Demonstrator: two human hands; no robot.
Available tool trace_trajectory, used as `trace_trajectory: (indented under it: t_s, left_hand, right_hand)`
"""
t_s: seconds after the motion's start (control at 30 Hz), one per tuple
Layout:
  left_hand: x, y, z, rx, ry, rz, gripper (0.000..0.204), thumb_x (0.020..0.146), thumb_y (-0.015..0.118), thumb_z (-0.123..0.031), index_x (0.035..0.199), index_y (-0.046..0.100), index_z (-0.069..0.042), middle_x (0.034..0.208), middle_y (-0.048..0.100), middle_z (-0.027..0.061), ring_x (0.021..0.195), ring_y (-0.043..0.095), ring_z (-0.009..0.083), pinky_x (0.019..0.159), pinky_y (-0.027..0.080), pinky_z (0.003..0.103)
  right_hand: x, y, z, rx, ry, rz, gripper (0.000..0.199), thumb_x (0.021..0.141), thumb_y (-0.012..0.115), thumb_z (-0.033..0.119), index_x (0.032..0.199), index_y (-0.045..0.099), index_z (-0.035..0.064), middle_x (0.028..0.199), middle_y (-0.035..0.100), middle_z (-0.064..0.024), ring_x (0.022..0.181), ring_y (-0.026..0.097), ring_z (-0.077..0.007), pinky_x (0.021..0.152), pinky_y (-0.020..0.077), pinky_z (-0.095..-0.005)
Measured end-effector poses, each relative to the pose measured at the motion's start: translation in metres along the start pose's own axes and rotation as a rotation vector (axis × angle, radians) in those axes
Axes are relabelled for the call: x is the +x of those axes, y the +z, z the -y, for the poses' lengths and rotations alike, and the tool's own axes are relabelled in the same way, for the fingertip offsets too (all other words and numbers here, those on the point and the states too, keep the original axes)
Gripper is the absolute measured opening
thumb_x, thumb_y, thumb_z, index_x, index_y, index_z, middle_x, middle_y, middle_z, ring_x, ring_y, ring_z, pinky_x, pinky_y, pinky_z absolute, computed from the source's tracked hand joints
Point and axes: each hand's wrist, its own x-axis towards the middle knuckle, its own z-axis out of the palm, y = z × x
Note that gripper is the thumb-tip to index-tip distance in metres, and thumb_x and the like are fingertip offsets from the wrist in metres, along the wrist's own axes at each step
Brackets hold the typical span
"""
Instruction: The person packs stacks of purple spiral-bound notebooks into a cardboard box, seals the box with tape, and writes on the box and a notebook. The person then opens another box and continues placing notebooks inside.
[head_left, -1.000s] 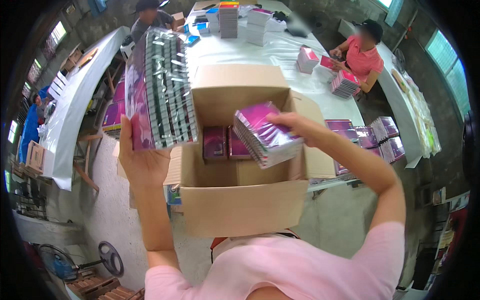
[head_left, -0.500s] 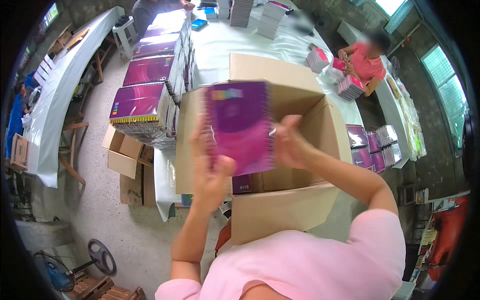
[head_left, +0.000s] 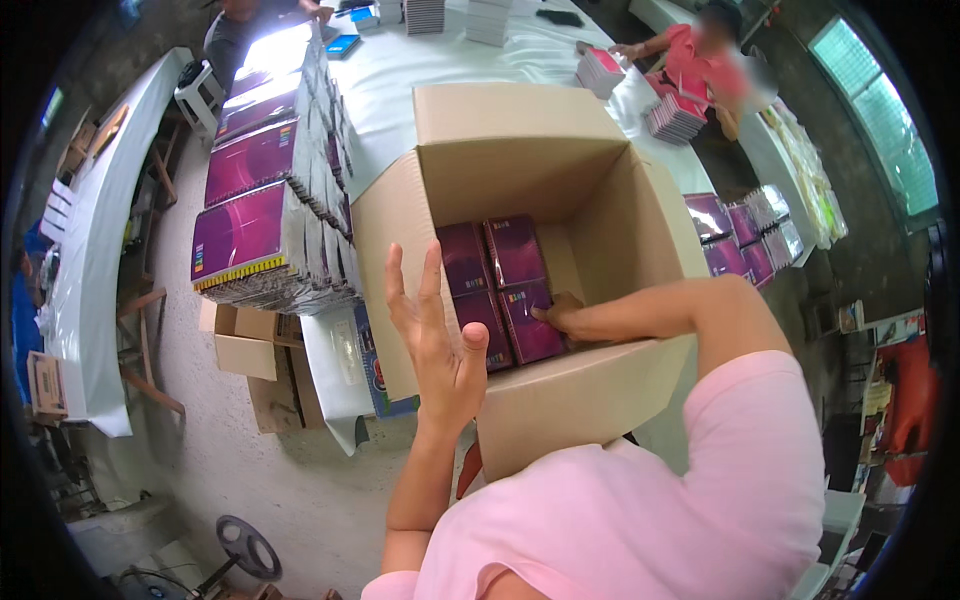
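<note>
An open cardboard box (head_left: 570, 398) stands in front of me, its flaps spread outward. Several purple spiral notebooks lie flat at its left side. My right hand (head_left: 566, 314) reaches down inside and grips the right edge of the near-right purple spiral notebook (head_left: 530, 328), thumb over the cover; the fingers beneath are partly hidden. Raised above the box's left flap, my left hand (head_left: 443, 362) is open and holds nothing, fingers stretched up and thumb apart. It partly covers the near-left notebook.
Tall stacks of wrapped purple notebooks (head_left: 240, 235) rise left of the box on the white-covered table (head_left: 385, 115). More notebooks (head_left: 728, 245) lie to its right. One person (head_left: 700, 65) handles red-covered books at far right; another (head_left: 240, 35) is at far left. Smaller cartons (head_left: 250, 357) stand at lower left.
The purple notebook held up between both hands is now down in the box at my right hand. My left hand has let go and opened. The view has shifted slightly.
</note>
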Motion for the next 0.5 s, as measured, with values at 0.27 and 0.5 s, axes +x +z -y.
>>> trace_trajectory:
  t_s: [0.27,0.5]
  left_hand:
    - [0.027,-0.015,-0.04,0.483,0.181,0.055,0.063,0.08,0.066,-0.039,0.129,0.047,-0.004,0.142,0.03,0.0194,0.131,0.029,0.0369,0.107,0.023,0.047]
    - [0.104,0.127,-0.136,0.021,0.33,0.611,0.063,0.077,0.07,-0.033,0.128,0.047,-0.005,0.137,0.037,0.0155,0.123,0.041,0.0308,0.098,0.037,0.045]
  right_hand:
    - [-0.115,-0.13,0.117,0.733,-0.439,0.519,0.074,0.074,0.074,0.028,0.135,0.04,0.0018,0.108,0.062,-0.0144,0.103,0.057,-0.0223,0.089,0.043,-0.0334]
    - [-0.168,-0.261,-0.093,1.288,-1.475,-0.187,0.048,0.083,0.066,0.016,0.122,0.05,-0.0067,0.09,0.066,-0.0141,0.085,0.064,-0.02,0.073,0.0521,-0.0339]
